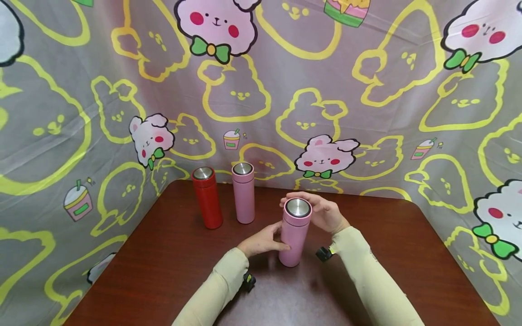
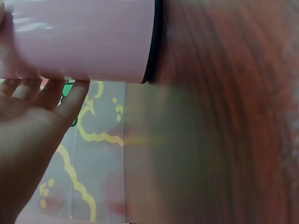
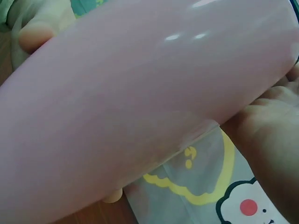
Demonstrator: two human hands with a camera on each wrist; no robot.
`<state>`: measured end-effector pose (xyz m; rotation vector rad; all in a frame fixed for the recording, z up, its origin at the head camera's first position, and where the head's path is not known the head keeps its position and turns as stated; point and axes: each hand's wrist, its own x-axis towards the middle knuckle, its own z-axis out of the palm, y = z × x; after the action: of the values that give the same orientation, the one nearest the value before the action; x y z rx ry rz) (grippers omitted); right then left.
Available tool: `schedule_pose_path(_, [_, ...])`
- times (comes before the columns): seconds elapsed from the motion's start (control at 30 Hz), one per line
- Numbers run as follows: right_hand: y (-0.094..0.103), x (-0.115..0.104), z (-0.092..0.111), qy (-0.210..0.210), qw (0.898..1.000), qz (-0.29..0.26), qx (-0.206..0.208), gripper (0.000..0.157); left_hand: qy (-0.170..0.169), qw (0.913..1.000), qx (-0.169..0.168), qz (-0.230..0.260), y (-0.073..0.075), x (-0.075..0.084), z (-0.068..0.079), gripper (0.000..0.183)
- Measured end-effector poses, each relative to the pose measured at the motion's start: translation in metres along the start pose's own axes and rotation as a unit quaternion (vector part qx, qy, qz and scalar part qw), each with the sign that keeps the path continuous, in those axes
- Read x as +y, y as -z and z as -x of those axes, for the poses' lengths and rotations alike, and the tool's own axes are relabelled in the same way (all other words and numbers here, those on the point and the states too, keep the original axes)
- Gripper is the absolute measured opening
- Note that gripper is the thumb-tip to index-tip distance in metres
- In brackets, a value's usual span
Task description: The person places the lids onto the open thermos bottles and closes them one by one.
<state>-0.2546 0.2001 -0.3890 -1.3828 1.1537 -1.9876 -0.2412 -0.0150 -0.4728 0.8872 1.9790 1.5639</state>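
Observation:
A pink thermos flask [image 1: 292, 240] with a silver-topped lid [image 1: 298, 207] stands nearly upright, leaning a little, in front of me. My left hand [image 1: 263, 241] grips its body from the left, thumb across the front and fingers behind. In the left wrist view those fingers [image 2: 70, 100] lie against the flask [image 2: 88, 42] above its black base rim. Around the back of the lid curve the fingers of my right hand [image 1: 322, 213], partly hidden by it. The right wrist view shows the flask [image 3: 140, 93] up close. Whether its base touches the table cannot be told.
A red thermos flask [image 1: 209, 203] and a second pink flask [image 1: 244, 199] stand upright at the back left of the brown wooden table [image 1: 163, 267]. A patterned grey cloth [image 1: 379, 127] hangs behind and on both sides.

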Motion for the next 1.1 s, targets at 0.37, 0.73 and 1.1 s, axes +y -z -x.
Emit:
schedule_pose_path(0.37, [0.005,0.005,0.004,0.008,0.999,-0.029,-0.019,0.056,-0.019,0.9994,-0.024,-0.019,0.0,0.001,0.0,0.078])
schedule_pose_path(0.73, [-0.002,-0.001,0.015,-0.003,0.998,0.044,0.05,0.052,-0.016,0.999,-0.017,-0.038,-0.005,0.001,0.002,0.077])
schedule_pose_path(1.1, [-0.009,-0.011,0.021,-0.035,0.978,0.166,0.118,0.051,-0.021,0.9993,-0.013,-0.027,-0.006,0.001,0.002,0.074])
